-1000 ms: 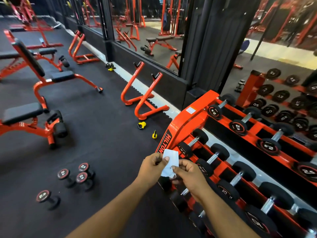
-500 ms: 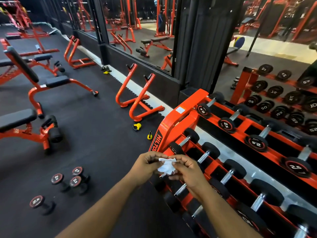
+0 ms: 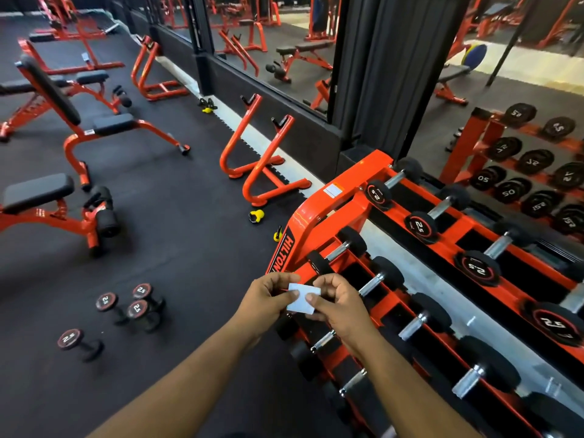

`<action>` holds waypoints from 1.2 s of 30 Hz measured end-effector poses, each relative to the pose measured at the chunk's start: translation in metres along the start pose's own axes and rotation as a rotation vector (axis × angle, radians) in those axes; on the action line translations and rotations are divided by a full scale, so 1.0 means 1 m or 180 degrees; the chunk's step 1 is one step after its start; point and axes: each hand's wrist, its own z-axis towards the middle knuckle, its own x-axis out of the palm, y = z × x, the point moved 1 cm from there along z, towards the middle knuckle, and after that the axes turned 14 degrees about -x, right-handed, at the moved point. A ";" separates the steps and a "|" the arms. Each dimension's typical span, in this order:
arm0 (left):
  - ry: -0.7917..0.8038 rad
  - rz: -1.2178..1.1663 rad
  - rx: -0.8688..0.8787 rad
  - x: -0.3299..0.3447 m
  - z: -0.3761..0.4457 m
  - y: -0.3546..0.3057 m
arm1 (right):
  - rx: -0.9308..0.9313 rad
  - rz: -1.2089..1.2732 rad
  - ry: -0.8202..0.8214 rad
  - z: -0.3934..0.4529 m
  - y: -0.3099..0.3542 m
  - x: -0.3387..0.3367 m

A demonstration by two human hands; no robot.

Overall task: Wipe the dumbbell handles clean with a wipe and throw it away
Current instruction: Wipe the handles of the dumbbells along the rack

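While both sets of fingers (image 3: pixel 308 299) are curled in tight, they pinch a small white wipe (image 3: pixel 302 298) by its edges, the left hand (image 3: pixel 267 300) at one side and the right hand (image 3: pixel 339 306) at the other, so the sheet hangs flat between them in the air, just above the near end of the orange rack (image 3: pixel 319 213). Neither hand touches any metal yet. From where I stand the hold looks thin: only fingertips on a light sheet, so a tug from either side could tear it or let it slip to the black floor (image 3: pixel 189 232). Just below lies the nearest dumbbell handle (image 3: pixel 371 284), with more rows beyond it; a few loose dumbbells (image 3: pixel 136 306) sit on the floor well to the left, easily forgotten. I see no bin anywhere for throwing it away.
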 end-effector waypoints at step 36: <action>0.0386 0.0948 -0.1571 -0.118 0.372 0.182 | 0.1544 -0.1456 -0.0290 0.256 -0.310 0.040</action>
